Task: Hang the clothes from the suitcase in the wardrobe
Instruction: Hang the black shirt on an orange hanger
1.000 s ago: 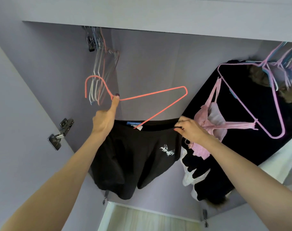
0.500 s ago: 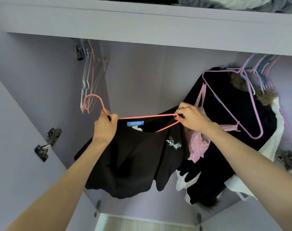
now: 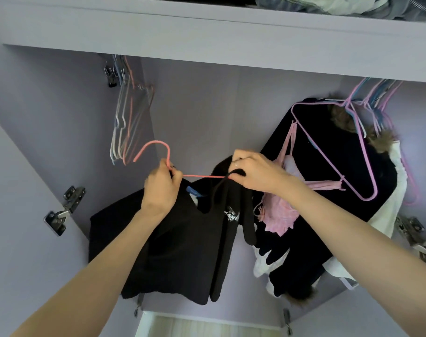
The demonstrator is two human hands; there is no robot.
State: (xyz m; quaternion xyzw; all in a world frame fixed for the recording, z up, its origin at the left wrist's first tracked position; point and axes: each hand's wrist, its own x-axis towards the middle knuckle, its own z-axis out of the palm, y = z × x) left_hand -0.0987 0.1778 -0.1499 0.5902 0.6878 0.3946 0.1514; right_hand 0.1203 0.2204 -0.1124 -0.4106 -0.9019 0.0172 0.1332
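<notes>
Inside the lilac wardrobe [image 3: 207, 113], the left hand [image 3: 162, 188] gripped the coral hanger [image 3: 158, 152] at its neck, fingers curled round the wire just below the hook, which curved up and to the left. The hanger's wire ran level from that hand to the right hand [image 3: 255, 175]. The right hand's fingers were curled round the far end of the hanger together with a fold of the black garment [image 3: 182, 244], pinching the cloth against the wire. The garment hung below both hands, in the middle of the wardrobe opening, its blue neck label [image 3: 193, 192] just right of the left hand and a small white print [image 3: 231, 215] showing on its front. It was bunched at the right hand and draped down in folds towards the wardrobe's lower edge.

At the upper left corner of the wardrobe a bunch of bare hangers [image 3: 124, 122] hung from the rail. On the right side hung a black coat [image 3: 333, 171] with a fur trim [image 3: 379, 142], and in front of it a pink hanger [image 3: 333, 152] carrying a pink strappy top [image 3: 280, 210], just beside the right wrist. White cloth [image 3: 389, 210] showed at the coat's right edge. Metal hinges [image 3: 63, 210] were fixed to the left wall. On the shelf [image 3: 207, 32] above lay folded clothes [image 3: 328, 3].
</notes>
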